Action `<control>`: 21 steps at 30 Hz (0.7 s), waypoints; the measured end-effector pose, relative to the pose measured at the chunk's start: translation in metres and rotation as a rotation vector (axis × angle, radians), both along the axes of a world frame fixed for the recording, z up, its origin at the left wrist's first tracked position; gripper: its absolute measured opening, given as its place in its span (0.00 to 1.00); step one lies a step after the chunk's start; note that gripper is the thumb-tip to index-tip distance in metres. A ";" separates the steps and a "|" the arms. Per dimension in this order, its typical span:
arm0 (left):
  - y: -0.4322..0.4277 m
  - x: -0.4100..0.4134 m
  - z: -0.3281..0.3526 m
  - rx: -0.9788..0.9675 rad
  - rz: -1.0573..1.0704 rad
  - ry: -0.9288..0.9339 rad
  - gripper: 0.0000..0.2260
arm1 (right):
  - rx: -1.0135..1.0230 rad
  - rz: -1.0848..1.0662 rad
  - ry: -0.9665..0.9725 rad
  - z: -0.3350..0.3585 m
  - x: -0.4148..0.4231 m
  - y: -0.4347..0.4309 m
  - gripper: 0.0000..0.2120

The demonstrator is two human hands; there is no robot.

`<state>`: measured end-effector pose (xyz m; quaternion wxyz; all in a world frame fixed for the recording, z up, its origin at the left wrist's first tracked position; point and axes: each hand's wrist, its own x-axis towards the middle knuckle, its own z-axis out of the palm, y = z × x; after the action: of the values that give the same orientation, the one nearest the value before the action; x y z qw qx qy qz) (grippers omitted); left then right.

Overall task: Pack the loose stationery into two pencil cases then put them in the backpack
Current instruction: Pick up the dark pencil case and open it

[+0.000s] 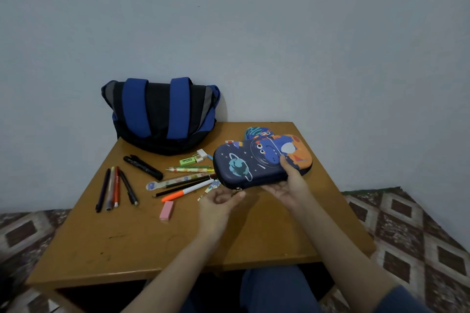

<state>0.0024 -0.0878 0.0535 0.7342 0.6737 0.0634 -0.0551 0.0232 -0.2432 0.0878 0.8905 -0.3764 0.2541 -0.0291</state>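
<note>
We grip the pencil case [256,162] in the right hand [287,187], thumb on top, long axis left-right. Its zip pull [238,188] sits at the curled fingertips of the left hand [220,202]; pinch unclear.

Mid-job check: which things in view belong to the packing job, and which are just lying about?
Job: pencil case in the right hand, second pencil case behind it, backpack, pens, black markers, pencils, ruler, orange marker, pink eraser, green eraser, white eraser.
Just there: table, patterned mat, wall.
</note>
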 end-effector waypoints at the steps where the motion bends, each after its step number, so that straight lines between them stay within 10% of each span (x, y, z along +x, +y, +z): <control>1: -0.003 0.000 0.000 0.010 0.032 -0.002 0.09 | 0.009 -0.013 -0.007 -0.001 0.001 0.002 0.24; 21: 0.041 0.027 0.025 0.339 0.096 -0.241 0.04 | -0.090 0.128 0.088 -0.009 0.000 -0.023 0.24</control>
<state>0.0298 -0.0467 0.0789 0.6143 0.7856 0.0156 0.0723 0.0230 -0.2663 0.0790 0.8607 -0.4322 0.2669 0.0333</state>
